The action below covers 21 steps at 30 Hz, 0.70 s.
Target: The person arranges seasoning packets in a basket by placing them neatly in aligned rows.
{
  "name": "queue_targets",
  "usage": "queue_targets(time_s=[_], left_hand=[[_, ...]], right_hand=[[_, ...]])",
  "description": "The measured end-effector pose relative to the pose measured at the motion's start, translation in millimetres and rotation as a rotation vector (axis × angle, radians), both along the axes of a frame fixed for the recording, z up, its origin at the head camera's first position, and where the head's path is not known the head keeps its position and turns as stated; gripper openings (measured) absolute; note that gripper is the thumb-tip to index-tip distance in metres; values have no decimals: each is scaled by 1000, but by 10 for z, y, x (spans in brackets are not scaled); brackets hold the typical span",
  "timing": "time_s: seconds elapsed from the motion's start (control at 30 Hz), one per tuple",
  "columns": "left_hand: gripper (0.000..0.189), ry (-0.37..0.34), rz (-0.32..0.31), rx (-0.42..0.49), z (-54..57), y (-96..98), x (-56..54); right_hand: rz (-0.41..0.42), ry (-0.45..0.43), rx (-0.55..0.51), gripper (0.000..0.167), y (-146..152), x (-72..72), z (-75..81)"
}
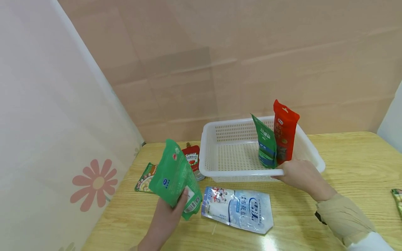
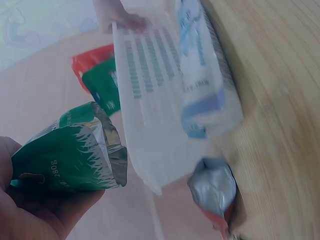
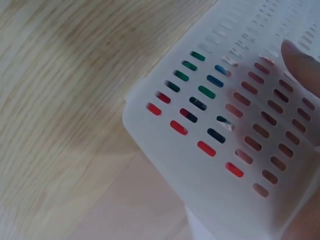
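Observation:
My left hand (image 1: 171, 211) holds a green pouch (image 1: 176, 170) above the table, left of the basket, its thumb across the barcode end. In the left wrist view the crimped silver end of this green pouch (image 2: 65, 155) faces the camera. My right hand (image 1: 303, 177) grips the front rim of a white plastic basket (image 1: 242, 173) near its right corner. Inside, a green pouch (image 1: 266, 143) and a red snack bag (image 1: 285, 130) stand upright side by side at the right. Their colours show through the slots of the basket wall (image 3: 190, 175) in the right wrist view.
A blue and white salt pouch (image 1: 238, 209) lies flat in front of the basket. Left of the basket is a red ketchup pouch (image 1: 193, 155), beside a green and yellow packet (image 1: 147, 179) partly behind the held pouch. Another packet (image 1: 398, 198) pokes in at the right edge.

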<state>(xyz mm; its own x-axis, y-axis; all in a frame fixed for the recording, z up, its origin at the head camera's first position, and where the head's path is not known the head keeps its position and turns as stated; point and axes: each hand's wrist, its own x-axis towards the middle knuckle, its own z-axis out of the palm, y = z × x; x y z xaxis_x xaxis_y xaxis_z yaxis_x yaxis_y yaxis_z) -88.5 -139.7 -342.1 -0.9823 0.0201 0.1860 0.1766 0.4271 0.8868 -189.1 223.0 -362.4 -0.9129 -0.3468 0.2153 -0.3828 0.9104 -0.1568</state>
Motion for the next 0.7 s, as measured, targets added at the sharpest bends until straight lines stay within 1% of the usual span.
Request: queue_targets(time_s=[0.1,0.27,0.37,0.5,0.7], left_hand=[[42,12,-42,36,-2,100,-24],[42,17,-98,66,-9,270,-79],[41,-16,-127,109,-22,362,-111],[40,-57,-142,168,-53,456,-135],[42,-101,-155,185,-88,519,-160]], right_hand=[[2,4,-4,23,-1,0,-1],[7,5,-7,21,1,-3,4],[4,7,-4,20,4,0,9],[8,32,-1,18,0,19,7],[19,74,-1,17,-4,28,-10]])
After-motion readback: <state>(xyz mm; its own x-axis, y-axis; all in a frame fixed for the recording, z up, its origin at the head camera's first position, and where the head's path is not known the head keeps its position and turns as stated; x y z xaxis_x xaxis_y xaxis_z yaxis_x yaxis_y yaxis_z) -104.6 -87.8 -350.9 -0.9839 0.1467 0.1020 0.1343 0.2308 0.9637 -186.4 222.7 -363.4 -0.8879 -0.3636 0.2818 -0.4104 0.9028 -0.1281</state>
